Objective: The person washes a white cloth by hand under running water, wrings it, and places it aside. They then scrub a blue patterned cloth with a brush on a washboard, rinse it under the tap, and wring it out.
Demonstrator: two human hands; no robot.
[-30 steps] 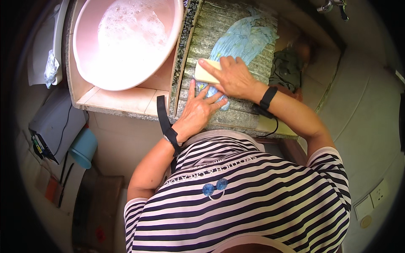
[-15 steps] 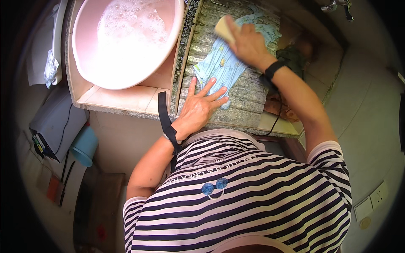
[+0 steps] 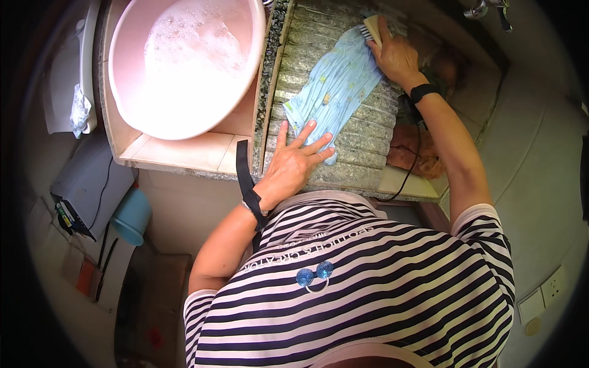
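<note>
Daylight is strong and uneven: the pink basin (image 3: 184, 61) blows out to white glare at its near wall, while the ribbed washboard (image 3: 343, 122) is evenly lit and sharp. The floor at the left lies dim. Fisheye bending curves straight edges, and a black vignette rings the picture.

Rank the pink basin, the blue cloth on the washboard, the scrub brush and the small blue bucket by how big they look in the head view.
1. Round pink plastic basin of suds
2. Light blue patterned cloth
3. Small blue plastic bucket: it sits lower, farther from the camera, so its rank is unsure
4. Pale scrub brush, partly hidden by the right hand
</note>
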